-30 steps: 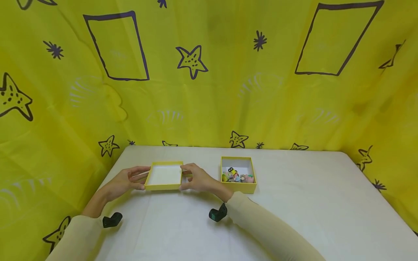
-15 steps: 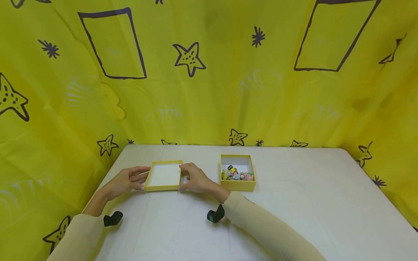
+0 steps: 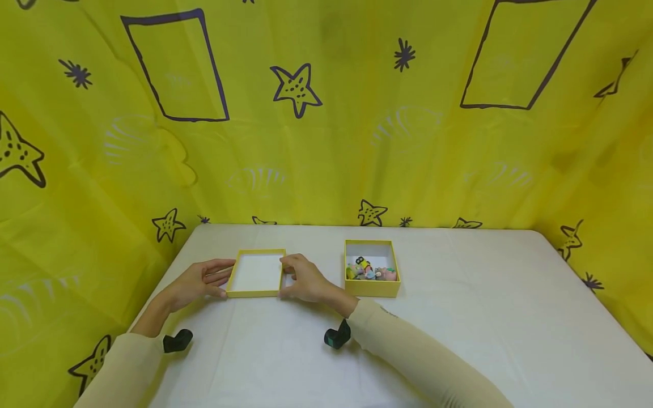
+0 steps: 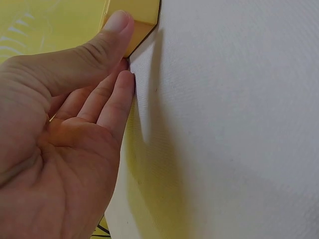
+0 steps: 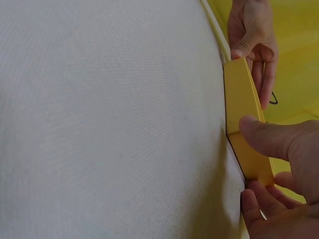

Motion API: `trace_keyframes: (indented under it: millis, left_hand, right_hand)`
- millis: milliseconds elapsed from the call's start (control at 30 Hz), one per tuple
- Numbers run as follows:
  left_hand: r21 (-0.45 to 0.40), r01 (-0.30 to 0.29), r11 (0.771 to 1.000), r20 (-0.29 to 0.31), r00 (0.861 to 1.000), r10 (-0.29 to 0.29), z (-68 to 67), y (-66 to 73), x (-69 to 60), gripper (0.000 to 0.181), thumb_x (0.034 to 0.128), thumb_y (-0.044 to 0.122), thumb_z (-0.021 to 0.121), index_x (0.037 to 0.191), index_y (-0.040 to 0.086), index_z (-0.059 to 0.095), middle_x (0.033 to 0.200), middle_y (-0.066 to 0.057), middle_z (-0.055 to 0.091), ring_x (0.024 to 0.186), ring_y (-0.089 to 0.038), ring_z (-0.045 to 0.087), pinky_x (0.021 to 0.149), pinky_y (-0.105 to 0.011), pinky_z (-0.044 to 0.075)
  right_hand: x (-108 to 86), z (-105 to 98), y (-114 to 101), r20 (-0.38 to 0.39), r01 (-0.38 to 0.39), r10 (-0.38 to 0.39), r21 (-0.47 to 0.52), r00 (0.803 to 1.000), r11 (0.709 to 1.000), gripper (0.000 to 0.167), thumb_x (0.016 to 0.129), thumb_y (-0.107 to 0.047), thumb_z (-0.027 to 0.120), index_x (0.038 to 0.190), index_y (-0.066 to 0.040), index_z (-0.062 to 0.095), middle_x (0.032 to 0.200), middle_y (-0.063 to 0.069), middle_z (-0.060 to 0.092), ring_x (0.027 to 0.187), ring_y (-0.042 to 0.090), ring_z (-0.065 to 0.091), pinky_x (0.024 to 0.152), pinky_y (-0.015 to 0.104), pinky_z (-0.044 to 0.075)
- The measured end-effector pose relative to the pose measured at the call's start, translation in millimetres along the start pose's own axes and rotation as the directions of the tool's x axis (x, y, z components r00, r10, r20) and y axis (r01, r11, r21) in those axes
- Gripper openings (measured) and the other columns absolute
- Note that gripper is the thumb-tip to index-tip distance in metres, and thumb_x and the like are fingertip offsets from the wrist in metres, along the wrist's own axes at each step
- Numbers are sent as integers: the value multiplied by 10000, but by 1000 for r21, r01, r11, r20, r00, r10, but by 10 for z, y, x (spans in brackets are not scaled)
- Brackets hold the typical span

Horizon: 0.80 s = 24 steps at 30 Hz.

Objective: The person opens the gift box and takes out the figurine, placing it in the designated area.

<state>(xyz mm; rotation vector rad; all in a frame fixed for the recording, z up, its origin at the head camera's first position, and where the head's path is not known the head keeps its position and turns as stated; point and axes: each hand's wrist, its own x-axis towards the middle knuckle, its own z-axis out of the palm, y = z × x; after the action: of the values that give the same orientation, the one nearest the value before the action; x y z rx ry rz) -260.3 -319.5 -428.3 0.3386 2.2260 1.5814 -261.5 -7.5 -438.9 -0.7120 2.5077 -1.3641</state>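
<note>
A shallow, square yellow box lid (image 3: 256,274) with a white inside lies on the left part of the table, its open side up. My left hand (image 3: 191,285) holds its left side, thumb at the near corner, fingers stretched along the edge. On the opposite side my right hand (image 3: 307,281) grips the lid, with its thumb on the near corner and fingers bent toward the far part. In the right wrist view both hands flank the yellow lid wall (image 5: 241,94). To the right stands a deeper yellow box (image 3: 372,289) with several small colourful figurines (image 3: 364,268) inside.
A white cloth covers the table (image 3: 459,306), whose far edge meets a yellow curtain (image 3: 326,158) printed with stars and shells. The curtain also encloses both sides. A dark wrist device (image 3: 178,341) sits at my left cuff, another device (image 3: 338,334) at my right.
The lid has come down slightly and lies flatter on the table, both hands still at its sides. The head view has shifted a little; the box with figurines stays put.
</note>
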Motion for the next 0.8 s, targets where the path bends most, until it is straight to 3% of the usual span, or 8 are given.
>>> trace_keyframes:
  millis: [500, 667, 800]
  left_hand:
    - [20, 19, 1000, 11, 1000, -19, 1, 39, -44, 856, 828, -56, 811, 1537, -101, 335, 1608, -311, 281, 1452, -455, 319, 1019, -311, 515]
    - [68, 10, 998, 44, 999, -14, -25, 84, -32, 837, 847, -35, 801, 1547, -75, 342, 1620, -307, 254, 1449, -460, 326, 1012, -324, 525]
    - [58, -22, 998, 77, 997, 18, -67, 116, -50, 862, 853, -21, 803, 1557, -83, 309, 1627, -314, 229, 1439, -479, 332, 984, -315, 548]
  right_hand:
    - [-20, -10, -21, 22, 12, -11, -9, 1000, 1000, 805, 795, -54, 892, 1474, 56, 476, 1486, 196, 443, 1274, 301, 587, 1023, 315, 530]
    - [-11, -73, -48, 54, 14, -11, -48, 998, 999, 847, 806, -84, 891, 1511, 38, 438, 1504, 207, 430, 1270, 279, 593, 1012, 306, 533]
    - [7, -158, -101, 88, 17, -8, -109, 996, 994, 908, 818, -131, 892, 1554, 11, 381, 1533, 213, 397, 1276, 286, 593, 1002, 329, 546]
